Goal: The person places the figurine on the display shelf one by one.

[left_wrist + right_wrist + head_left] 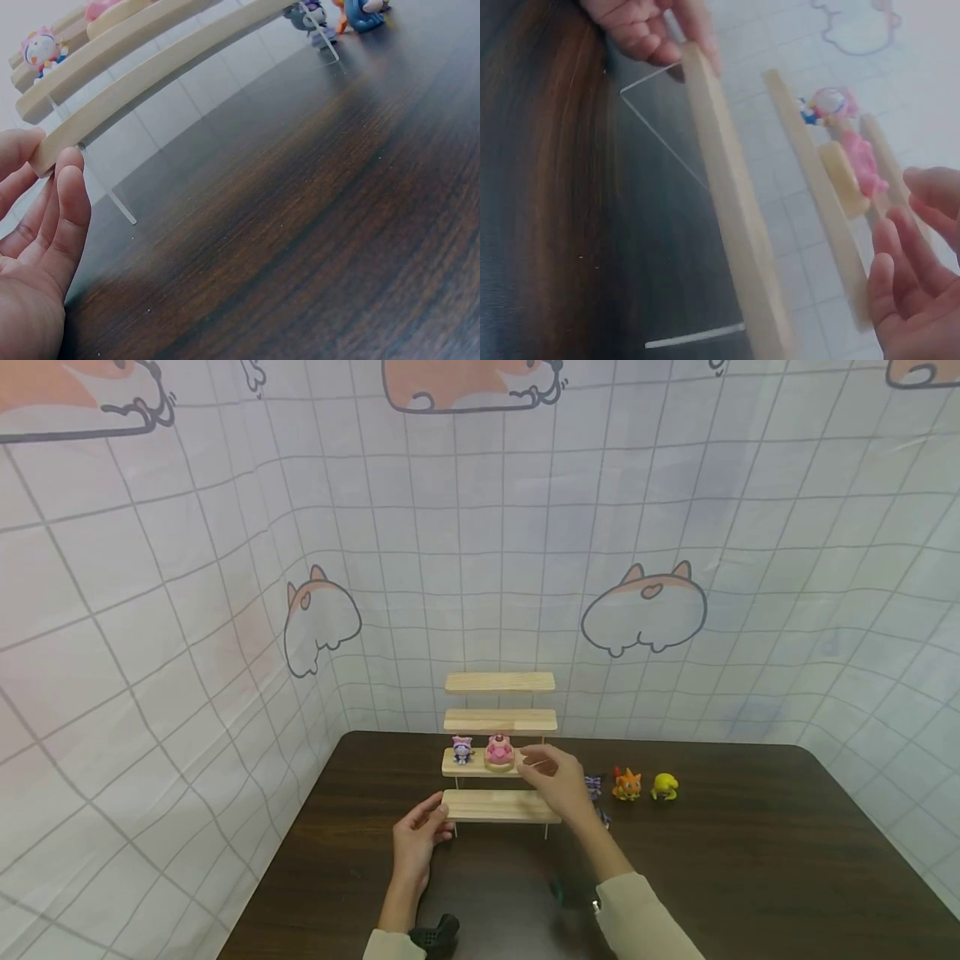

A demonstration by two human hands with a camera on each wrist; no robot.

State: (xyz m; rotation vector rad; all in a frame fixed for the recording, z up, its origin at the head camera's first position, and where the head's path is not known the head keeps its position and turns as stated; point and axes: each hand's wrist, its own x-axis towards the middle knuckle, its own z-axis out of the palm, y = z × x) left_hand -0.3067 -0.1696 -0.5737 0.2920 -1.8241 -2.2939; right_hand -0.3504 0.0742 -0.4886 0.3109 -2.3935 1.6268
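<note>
A stepped wooden display stand (pixel 501 807) with several pale boards on thin legs stands on the dark table. My left hand (pixel 420 837) pinches the left end of its lowest board, thumb above and fingertips below, as the left wrist view shows. On the second board sit a small pink-and-blue figurine (pixel 462 751) at the left and a pink figurine on a round tan base (pixel 499 753) near the middle. My right hand (pixel 557 781) is just right of the pink figurine, at the right end of that board. Its fingers are loosely bent, nothing between them (pixel 922 262).
Right of the stand are an orange figurine (pixel 627 785), a yellow figurine (pixel 664 787) and a purple figurine (pixel 593 787), partly behind the right hand. A dark blue figurine (pixel 363 13) shows in the left wrist view. A grid-patterned curtain (pixel 480 543) hangs behind the table.
</note>
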